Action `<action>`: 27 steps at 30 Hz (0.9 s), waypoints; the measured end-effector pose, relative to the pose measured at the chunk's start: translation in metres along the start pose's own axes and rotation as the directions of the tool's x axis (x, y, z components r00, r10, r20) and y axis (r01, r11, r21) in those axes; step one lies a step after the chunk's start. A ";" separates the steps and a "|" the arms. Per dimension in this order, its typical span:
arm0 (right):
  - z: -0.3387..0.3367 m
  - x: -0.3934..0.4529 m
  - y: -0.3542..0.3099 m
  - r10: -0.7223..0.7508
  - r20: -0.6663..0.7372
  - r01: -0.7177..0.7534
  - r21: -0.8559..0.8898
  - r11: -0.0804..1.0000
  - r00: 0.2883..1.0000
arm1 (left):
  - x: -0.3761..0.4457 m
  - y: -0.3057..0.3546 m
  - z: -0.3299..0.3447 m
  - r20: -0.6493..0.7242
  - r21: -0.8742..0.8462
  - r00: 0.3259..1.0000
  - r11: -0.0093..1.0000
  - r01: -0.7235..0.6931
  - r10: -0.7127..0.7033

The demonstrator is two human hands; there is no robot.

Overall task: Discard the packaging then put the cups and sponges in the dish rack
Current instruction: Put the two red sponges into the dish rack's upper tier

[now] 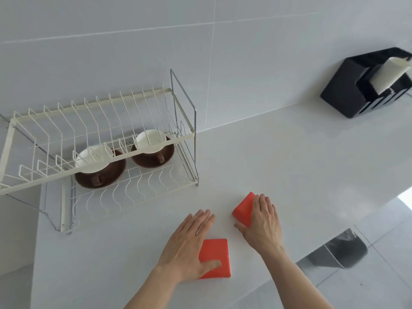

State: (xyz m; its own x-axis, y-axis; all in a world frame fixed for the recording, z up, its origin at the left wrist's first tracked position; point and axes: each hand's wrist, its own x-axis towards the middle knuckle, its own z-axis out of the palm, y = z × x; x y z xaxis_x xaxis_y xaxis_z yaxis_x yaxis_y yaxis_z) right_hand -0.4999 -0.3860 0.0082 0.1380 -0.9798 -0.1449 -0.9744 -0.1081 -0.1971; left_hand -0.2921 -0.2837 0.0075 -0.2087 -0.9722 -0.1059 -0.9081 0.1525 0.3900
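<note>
Nearest you, by the counter's front edge, your left hand lies flat and spread on the first of two orange sponges, with the thumb pressed on its top and the fingers reaching past onto the white counter. A little farther in and to the right, your right hand covers the second orange sponge, fingers extended over it and the thumb against its near side; that sponge is tilted up on one edge. The two sponges are apart. Beyond them, toward the left back corner, the white wire dish rack stands against the tiled wall and holds two cups on its lower tier, brown outside and white inside. At the far right back edge sits one black holder with a white pad in it.
</note>
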 end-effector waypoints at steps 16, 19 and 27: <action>0.012 0.007 0.004 0.104 -0.054 -0.105 -0.017 0.994 0.993 | -0.005 0.017 0.014 0.197 0.088 0.979 0.993 -0.076 0.058; 0.009 0.011 0.007 0.115 -0.031 -0.115 0.002 0.993 0.993 | -0.005 0.018 0.012 0.195 0.082 0.979 0.994 -0.070 0.052; -0.024 0.024 0.004 0.106 -0.028 -0.102 0.118 0.988 0.994 | 0.018 0.014 -0.039 0.040 0.014 0.997 0.997 -0.073 0.073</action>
State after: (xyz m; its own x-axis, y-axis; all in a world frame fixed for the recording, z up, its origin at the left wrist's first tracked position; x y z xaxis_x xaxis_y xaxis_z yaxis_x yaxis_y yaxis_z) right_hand -0.5046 -0.4144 0.0268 0.0288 -0.9901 -0.1376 -0.9557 0.0131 -0.2941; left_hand -0.2940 -0.3058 0.0471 -0.2888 -0.9506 -0.1141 -0.8953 0.2259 0.3840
